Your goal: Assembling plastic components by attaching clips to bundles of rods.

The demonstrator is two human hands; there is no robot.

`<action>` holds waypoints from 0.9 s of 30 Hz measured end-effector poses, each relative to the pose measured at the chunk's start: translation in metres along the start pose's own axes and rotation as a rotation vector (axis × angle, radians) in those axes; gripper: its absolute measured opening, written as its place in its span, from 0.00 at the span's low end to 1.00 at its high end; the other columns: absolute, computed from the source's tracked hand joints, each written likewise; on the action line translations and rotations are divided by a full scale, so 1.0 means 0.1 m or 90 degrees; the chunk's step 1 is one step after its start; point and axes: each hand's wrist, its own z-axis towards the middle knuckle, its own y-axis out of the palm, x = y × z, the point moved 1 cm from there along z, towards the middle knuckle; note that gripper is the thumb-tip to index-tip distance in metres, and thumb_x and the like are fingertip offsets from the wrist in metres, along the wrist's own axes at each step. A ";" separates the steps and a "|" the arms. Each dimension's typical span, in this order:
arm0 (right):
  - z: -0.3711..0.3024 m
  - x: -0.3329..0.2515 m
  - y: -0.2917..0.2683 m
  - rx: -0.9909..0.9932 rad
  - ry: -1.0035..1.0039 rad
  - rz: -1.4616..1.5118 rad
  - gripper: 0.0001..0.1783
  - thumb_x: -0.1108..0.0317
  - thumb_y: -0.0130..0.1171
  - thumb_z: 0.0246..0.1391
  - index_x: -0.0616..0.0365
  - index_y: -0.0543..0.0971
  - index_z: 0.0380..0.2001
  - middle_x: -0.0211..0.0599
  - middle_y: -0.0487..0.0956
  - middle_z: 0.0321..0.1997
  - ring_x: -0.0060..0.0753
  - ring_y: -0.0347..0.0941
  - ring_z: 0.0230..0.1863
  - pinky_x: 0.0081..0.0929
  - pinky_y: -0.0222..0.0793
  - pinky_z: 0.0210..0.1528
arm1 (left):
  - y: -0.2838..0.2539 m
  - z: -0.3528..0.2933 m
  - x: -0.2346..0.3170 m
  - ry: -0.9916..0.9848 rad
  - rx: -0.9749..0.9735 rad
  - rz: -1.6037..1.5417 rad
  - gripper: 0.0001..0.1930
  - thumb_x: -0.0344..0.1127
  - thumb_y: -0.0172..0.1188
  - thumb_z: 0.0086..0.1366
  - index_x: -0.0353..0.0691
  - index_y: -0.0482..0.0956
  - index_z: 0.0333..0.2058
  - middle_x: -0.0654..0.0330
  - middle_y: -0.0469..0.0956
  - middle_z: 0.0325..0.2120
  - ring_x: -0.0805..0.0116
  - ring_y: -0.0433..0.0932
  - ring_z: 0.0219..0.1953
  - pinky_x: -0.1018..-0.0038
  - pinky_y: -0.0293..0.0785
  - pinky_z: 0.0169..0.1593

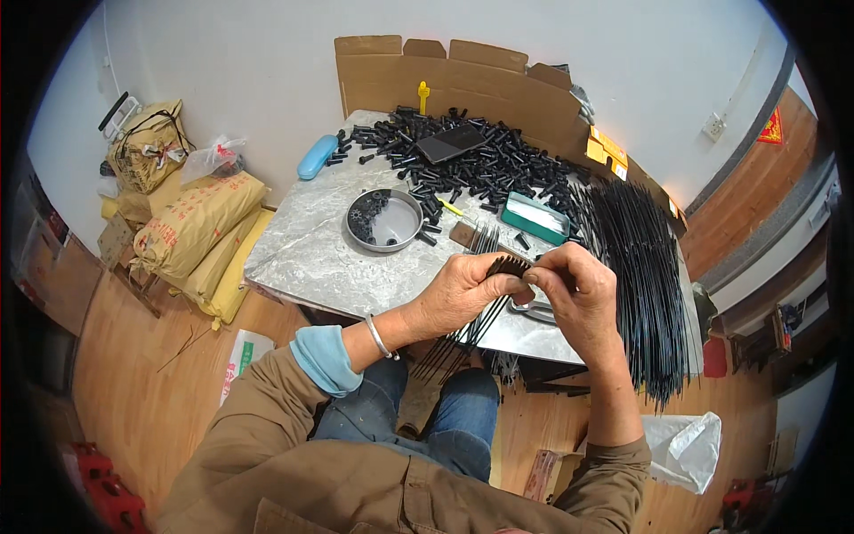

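Over the table's front edge, my left hand (464, 292) is closed round a fanned row of thin black rods (449, 349), their long ends slanting down towards my knees. My right hand (583, 289) meets it at the rods' upper ends, thumb and fingers pinched together. Whatever sits between those right fingertips is too small and covered to make out. A thick bundle of similar long black rods (633, 285) lies to the right of my right hand, hanging over the table edge. Beyond both hands are an open green box (535, 219) and a heap of black bolt-like parts (507, 156).
A round metal pan (405, 214) with black ring-shaped pieces stands on the grey marbled table (311, 258). Near it lies a blue case (318, 157). A dark flat box (450, 142) rests on the heap; a cardboard wall (463, 84) borders the back. Stuffed sacks (200, 227) lie left.
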 end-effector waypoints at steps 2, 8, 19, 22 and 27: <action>0.02 0.00 0.00 -0.004 -0.011 -0.002 0.07 0.78 0.66 0.45 0.62 0.76 0.24 0.34 0.76 0.22 0.23 0.73 0.22 0.20 0.68 0.25 | -0.02 0.00 -0.01 0.007 -0.005 -0.009 0.11 0.33 0.52 0.70 0.32 0.78 0.41 0.58 0.82 0.34 0.71 0.80 0.40 0.76 0.76 0.47; 0.09 -0.03 -0.02 -0.018 -0.121 -0.146 0.08 0.77 0.67 0.43 0.61 0.76 0.24 0.36 0.75 0.22 0.29 0.74 0.21 0.22 0.68 0.23 | -0.05 -0.01 -0.01 0.013 0.003 0.006 0.10 0.33 0.53 0.69 0.33 0.79 0.40 0.59 0.82 0.34 0.73 0.80 0.39 0.76 0.76 0.46; 0.18 -0.14 -0.03 -0.062 -0.168 -0.241 0.09 0.73 0.69 0.39 0.59 0.76 0.22 0.32 0.74 0.21 0.30 0.72 0.19 0.25 0.67 0.20 | -0.12 -0.01 0.02 0.052 0.023 0.063 0.11 0.37 0.57 0.67 0.35 0.79 0.41 0.62 0.83 0.32 0.79 0.79 0.35 0.79 0.75 0.41; 0.18 -0.20 -0.03 -0.046 -0.188 -0.288 0.08 0.73 0.68 0.40 0.59 0.76 0.22 0.33 0.74 0.21 0.31 0.73 0.19 0.25 0.67 0.21 | -0.13 -0.01 0.05 0.069 0.016 0.123 0.09 0.33 0.55 0.67 0.35 0.79 0.41 0.62 0.82 0.32 0.77 0.79 0.37 0.79 0.76 0.42; 0.18 -0.18 0.05 -0.026 -0.131 -0.231 0.07 0.74 0.67 0.44 0.59 0.76 0.22 0.35 0.75 0.21 0.32 0.73 0.20 0.25 0.67 0.21 | -0.16 -0.02 0.01 0.077 0.016 0.098 0.10 0.32 0.55 0.68 0.34 0.79 0.42 0.61 0.82 0.33 0.77 0.80 0.38 0.78 0.76 0.42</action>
